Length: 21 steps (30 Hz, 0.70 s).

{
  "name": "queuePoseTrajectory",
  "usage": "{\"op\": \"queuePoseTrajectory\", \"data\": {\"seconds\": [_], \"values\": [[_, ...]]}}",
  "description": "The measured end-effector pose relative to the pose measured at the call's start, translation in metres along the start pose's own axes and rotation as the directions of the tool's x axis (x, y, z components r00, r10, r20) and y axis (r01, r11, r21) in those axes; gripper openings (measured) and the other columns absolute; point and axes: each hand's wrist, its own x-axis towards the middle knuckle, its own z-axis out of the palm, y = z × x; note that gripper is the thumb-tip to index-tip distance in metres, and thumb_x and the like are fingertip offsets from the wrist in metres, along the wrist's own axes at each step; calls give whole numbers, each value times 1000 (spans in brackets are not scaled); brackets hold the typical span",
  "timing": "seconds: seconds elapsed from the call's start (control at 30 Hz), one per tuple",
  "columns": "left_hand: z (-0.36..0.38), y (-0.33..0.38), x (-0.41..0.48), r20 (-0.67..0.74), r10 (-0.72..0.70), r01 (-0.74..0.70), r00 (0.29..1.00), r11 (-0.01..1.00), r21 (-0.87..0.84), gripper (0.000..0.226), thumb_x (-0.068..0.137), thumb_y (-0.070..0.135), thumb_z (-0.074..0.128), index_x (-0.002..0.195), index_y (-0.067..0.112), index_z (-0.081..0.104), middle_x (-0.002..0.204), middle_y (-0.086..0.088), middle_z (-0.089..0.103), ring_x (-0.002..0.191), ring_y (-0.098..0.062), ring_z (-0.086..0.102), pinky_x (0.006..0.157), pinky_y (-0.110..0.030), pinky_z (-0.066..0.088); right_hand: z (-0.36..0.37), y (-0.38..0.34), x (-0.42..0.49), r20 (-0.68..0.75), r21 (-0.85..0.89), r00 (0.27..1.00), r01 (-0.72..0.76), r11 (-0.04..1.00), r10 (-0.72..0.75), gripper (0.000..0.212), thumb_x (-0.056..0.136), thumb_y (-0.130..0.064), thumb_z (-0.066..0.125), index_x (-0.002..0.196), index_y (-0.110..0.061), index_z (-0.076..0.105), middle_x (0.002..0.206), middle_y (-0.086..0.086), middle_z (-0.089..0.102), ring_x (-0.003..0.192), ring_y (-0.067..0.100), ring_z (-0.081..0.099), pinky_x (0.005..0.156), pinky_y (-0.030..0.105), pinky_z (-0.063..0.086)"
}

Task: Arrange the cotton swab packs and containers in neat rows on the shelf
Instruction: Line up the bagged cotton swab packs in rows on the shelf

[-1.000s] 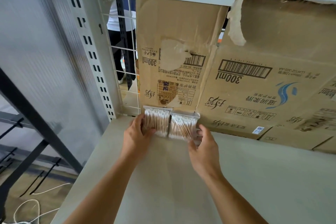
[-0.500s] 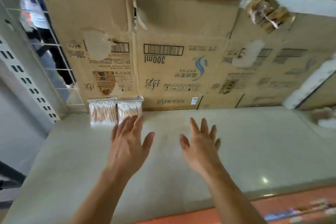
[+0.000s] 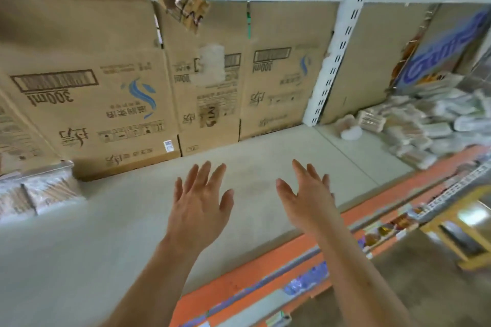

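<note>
two cotton swab packs (image 3: 39, 191) stand side by side at the far left of the shelf (image 3: 132, 220), at the foot of the cardboard boxes (image 3: 106, 87); the frame edge cuts the left one, and blur hides whether they touch. head view: both hands hover over the bare middle of the shelf. the left hand (image 3: 198, 202) is spread wide, fingers straight, holding nothing. the right hand (image 3: 308, 199) is likewise spread and empty. the remaining stock, a loose heap of packs and containers (image 3: 414, 125), lies at the far right in the adjoining bay, beyond the white upright (image 3: 332, 61) and well apart from the placed pair. probable next step: fetch items from the heap. hazard 1: the heap is unordered and reaches close to the orange front strip (image 3: 265, 271); drawing a pack from low in the heap would likely loosen those above and send them over the edge. hazard 2: the placed packs are thin and stand upright; a hand or a new pack arriving too hard from the right could topple them. hazard 3: items set down away from the boxes would leave the row crooked.
</note>
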Motion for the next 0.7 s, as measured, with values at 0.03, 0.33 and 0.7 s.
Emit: {"op": "queuePoseTrajectory", "data": {"seconds": [0.03, 0.33, 0.7], "values": [[8, 15, 6, -11, 14, -15, 1000, 1000, -13, 56, 97, 40, 40, 149, 26, 26, 157, -2, 21, 146, -22, 12, 117, -45, 9, -11, 15, 6, -1, 19, 1000, -5, 1000, 5, 63, 98, -49, 37, 152, -29, 13, 162, 1, 5, 147, 35, -7, 117, 54, 9], [95, 160, 59, -28, 37, -38, 999, 999, -17, 68, 84, 52, 25, 135, 15, 50, 140, -11, 49, 132, -32, 42, 105, -53, 36, -103, 155, 74, -20, 118, 1000, -12, 993, 14, 64, 98, -47, 37, 153, -26, 12, 161, 3, 10, 148, 31, -1, 119, 48, 10], [173, 288, 105, 106, 77, -64, 991, 991, -118, 55, 93, 47, 41, 144, 25, 37, 151, -4, 35, 140, -22, 27, 115, -40, 22, -183, 274, 107, -107, 205, 994, -12, 979, 34, 59, 99, -38, 44, 151, -25, 20, 157, -2, 23, 145, 18, 17, 115, 41, 22]]}}
